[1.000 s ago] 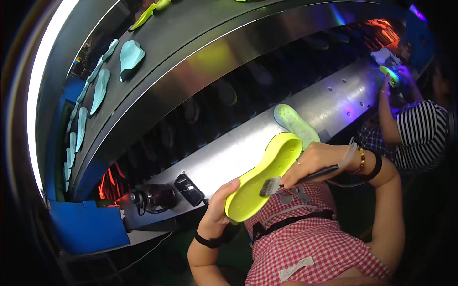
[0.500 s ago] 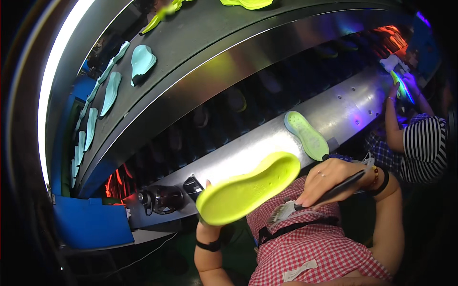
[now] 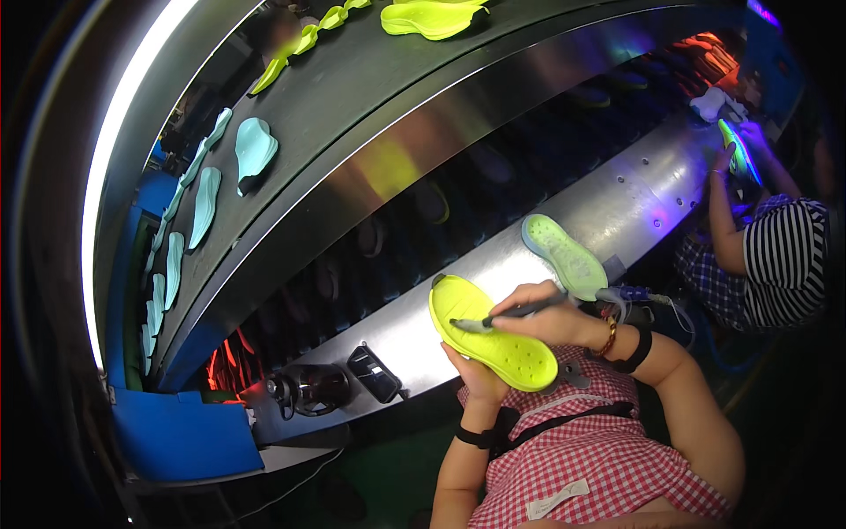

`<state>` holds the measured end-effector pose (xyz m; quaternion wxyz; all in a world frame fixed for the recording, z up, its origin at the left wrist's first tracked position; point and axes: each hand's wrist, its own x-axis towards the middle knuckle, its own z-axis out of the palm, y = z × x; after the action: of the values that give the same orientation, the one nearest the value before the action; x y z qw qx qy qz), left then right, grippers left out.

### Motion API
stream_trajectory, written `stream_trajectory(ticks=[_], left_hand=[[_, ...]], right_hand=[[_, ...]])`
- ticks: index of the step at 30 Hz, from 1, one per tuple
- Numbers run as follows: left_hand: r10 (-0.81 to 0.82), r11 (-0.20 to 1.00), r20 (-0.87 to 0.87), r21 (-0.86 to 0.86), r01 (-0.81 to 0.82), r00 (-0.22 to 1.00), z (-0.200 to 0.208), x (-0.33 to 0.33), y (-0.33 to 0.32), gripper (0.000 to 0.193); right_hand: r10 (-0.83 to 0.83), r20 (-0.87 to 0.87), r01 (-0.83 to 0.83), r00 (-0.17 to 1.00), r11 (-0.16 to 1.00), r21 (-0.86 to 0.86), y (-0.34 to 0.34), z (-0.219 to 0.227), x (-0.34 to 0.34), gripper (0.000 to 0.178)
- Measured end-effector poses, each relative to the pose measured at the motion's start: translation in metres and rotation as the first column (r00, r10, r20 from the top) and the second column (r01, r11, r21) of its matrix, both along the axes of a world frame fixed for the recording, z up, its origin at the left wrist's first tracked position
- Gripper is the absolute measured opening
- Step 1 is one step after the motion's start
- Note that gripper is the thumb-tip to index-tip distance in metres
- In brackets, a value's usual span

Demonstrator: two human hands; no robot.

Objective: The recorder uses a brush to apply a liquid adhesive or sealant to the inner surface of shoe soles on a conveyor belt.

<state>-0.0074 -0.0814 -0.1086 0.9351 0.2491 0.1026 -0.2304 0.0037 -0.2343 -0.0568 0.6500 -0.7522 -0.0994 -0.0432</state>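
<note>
My left hand [image 3: 478, 377] is closed round the underside of a yellow-green shoe sole [image 3: 464, 301], which lies tilted above the front edge of the metal bench. In my right hand [image 3: 551, 319] is a brush [image 3: 526, 309] with a dark handle. Its bristles touch the inner face of the sole near the middle. Small holes dot the sole's end nearest my apron. Just beyond my right hand, a pale green sole [image 3: 568, 256] rests on the bench.
A dark lidded pot [image 3: 319, 389] and a black tray [image 3: 374, 373] stand on the metal bench [image 3: 617, 189]. Light blue soles [image 3: 256, 150] and yellow-green soles [image 3: 432, 18] lie on the conveyor belt [image 3: 335, 84]. At the right, a co-worker in striped sleeves [image 3: 787, 256] holds another sole.
The sole has moved right and turned, its inner face now toward the brush. My right hand has brought the brush up from beside the apron onto the sole. Belt pieces have shifted slightly.
</note>
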Motion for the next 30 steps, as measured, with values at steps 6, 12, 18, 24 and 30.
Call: stream_trajectory(ticks=[6, 12, 18, 24, 30], left_hand=[[0.21, 0.957, 0.133, 0.175, -0.232, 0.969, 0.001, 0.012, 0.022, 0.067], [0.177, 0.98, 0.225, 0.047, -0.192, 0.958, 0.022, 0.0, 0.014, 0.067], [0.138, 0.98, 0.259, -0.178, -0.093, 0.956, 0.029, 0.003, 0.01, 0.081], [0.362, 0.912, 0.358, 0.056, -0.406, 0.861, 0.039, 0.012, 0.013, 0.083], [0.418, 0.887, 0.355, 0.04, -0.461, 0.836, 0.053, 0.017, 0.017, 0.082]], right_hand=[[0.402, 0.255, -0.256, 0.879, 0.851, -0.459, -0.011, 0.006, -0.034, 0.018], [0.278, 0.028, -0.276, 0.96, 0.96, -0.045, -0.019, 0.046, -0.017, 0.019], [0.533, 0.104, -0.537, 0.839, 0.843, 0.01, -0.013, 0.036, -0.024, 0.02], [0.44, 0.063, -0.44, 0.896, 0.898, -0.008, -0.021, 0.037, -0.025, 0.018], [0.342, -0.128, -0.334, 0.931, 0.939, 0.08, -0.034, 0.045, -0.021, 0.02]])
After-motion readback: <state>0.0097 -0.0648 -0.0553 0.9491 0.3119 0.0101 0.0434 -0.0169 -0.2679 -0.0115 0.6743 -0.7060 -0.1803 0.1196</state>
